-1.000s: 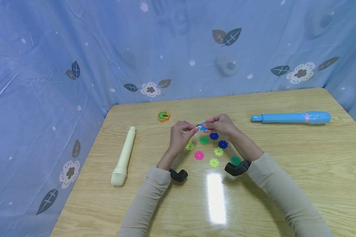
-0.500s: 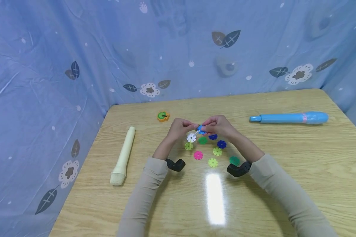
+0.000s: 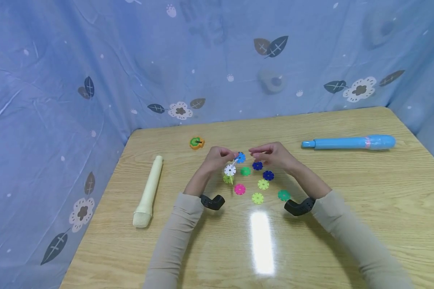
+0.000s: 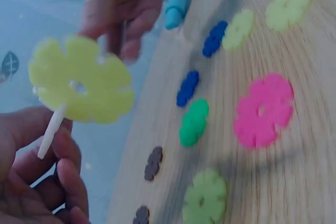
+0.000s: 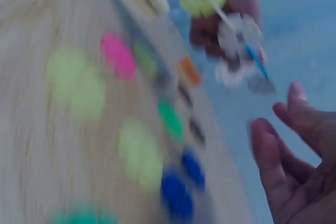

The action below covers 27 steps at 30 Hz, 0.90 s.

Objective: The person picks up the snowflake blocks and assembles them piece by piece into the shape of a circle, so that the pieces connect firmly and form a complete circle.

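Observation:
My left hand (image 3: 215, 159) pinches a joined cluster of notched plastic discs above the table. In it I see a blue disc (image 3: 240, 157), a white disc (image 3: 230, 170) and a yellow disc (image 4: 84, 80), set at angles to each other. Part of the cluster is hidden behind the left fingers. To its right, my right hand (image 3: 277, 156) stands apart with thumb and fingers separated, holding nothing. Below lie loose discs: a pink disc (image 3: 240, 189), a green disc (image 3: 245, 171), two dark blue discs (image 3: 268, 175) and several yellow-green ones (image 3: 263, 184). Two brown discs (image 4: 154, 163) show in the left wrist view.
A cream microphone-shaped stick (image 3: 148, 192) lies at left, and a blue one (image 3: 349, 143) at back right. An orange piece with a green tree (image 3: 196, 143) sits near the back edge. A teal disc (image 3: 284, 195) lies by the right wrist. Blue patterned cloth (image 3: 217, 60) hangs behind.
The right hand has let go of the blue disc and drawn off to the right. The left hand keeps the cluster, now turned so the white and blue discs face the head camera.

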### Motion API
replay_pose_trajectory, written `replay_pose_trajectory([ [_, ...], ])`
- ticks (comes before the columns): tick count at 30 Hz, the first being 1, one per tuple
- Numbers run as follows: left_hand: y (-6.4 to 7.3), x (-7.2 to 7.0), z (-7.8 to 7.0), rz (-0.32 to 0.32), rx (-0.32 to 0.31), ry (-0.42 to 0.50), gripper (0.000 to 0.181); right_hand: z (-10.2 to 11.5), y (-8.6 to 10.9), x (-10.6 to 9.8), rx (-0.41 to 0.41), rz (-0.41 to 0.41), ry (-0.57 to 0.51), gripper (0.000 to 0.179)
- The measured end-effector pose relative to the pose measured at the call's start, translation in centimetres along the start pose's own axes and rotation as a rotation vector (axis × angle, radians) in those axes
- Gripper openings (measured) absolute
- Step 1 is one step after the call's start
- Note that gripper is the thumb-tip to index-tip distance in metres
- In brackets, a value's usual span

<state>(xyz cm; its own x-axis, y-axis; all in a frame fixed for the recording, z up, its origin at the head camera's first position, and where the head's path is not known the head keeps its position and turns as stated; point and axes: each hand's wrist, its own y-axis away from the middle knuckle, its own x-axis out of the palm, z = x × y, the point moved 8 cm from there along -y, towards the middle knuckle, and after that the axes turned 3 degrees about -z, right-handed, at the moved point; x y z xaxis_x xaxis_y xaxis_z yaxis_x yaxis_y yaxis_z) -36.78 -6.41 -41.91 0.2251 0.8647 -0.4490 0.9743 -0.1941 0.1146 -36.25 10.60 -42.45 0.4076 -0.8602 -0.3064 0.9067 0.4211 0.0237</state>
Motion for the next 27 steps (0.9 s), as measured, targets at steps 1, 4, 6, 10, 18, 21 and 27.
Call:
replay_pose_trajectory([
  [1,0.0,-0.3,0.2,-0.025,-0.017,0.005,0.023,-0.5,0.2,-0.6,-0.007,0.01,0.042,0.036],
  [4,-0.1,-1.0,0.9,-0.084,-0.065,0.03,0.024,-2.0,0.8,-1.9,-0.038,0.058,0.153,0.031],
  [6,-0.1,-1.3,1.2,-0.106,-0.085,0.036,0.025,-2.8,1.0,-2.2,-0.062,0.098,0.214,0.03],
  [10,0.0,-1.4,1.4,-0.121,-0.097,0.033,0.026,-3.6,1.5,-1.7,-0.104,0.172,0.284,0.033],
  [18,0.0,-1.2,1.1,-0.13,-0.084,0.063,0.026,-2.9,1.6,-1.0,-0.144,0.137,0.42,0.029],
  [21,0.0,-1.0,1.1,-0.128,-0.086,0.067,0.027,-2.7,1.4,-1.2,-0.135,0.101,0.488,0.025],
  [27,-0.1,-0.6,1.2,-0.129,-0.112,0.046,0.027,-1.9,0.9,-2.2,-0.092,-0.037,0.535,0.016],
])
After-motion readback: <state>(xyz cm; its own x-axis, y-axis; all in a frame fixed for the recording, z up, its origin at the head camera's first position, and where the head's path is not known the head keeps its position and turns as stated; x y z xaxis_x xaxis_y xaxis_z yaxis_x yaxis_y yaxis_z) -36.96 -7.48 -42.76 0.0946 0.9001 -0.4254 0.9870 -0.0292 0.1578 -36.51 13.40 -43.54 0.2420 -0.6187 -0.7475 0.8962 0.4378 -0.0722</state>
